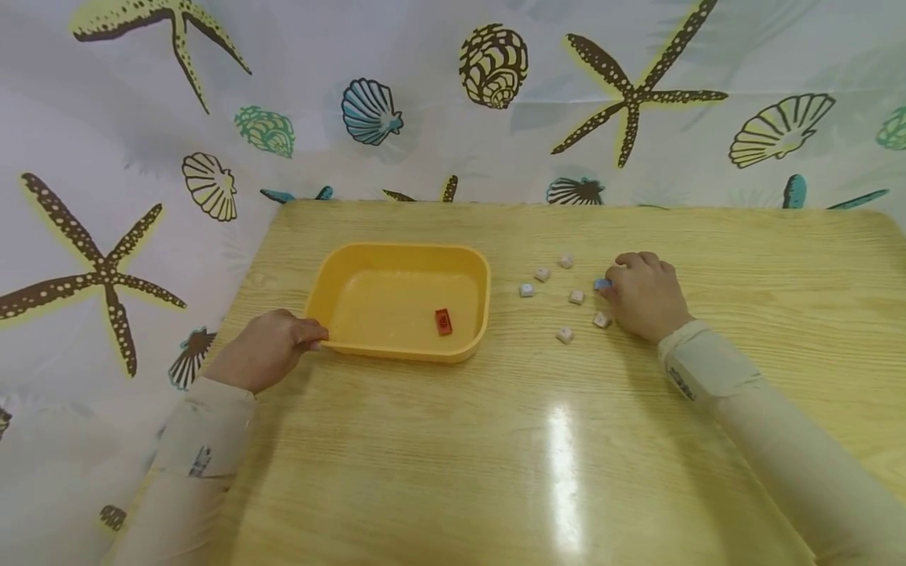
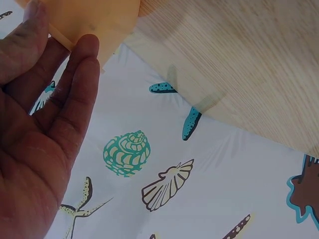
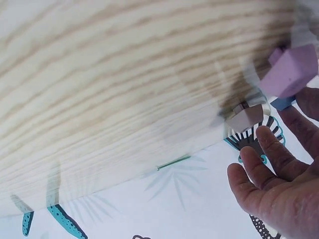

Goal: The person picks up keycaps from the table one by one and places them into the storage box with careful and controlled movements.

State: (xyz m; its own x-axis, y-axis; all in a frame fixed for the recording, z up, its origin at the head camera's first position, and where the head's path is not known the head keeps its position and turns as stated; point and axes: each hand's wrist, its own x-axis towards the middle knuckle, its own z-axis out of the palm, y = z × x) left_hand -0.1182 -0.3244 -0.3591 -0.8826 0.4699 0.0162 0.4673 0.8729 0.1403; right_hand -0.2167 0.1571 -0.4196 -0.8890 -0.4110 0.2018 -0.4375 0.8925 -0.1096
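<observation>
My left hand pinches the near left corner of a yellow plastic tray between thumb and fingers; the tray rim also shows in the left wrist view. A red keycap lies inside the tray, toward its right side. To the right of the tray, my right hand has a small blue keycap between thumb and fingertip. The blue keycap is partly hidden in the right wrist view. Near this hand lie several pale keycaps, one closest to the thumb.
Other pale keycaps, such as one near the tray and one in front, are scattered between tray and right hand. The wood-grain table meets a white shell-patterned cloth at its back and left edges.
</observation>
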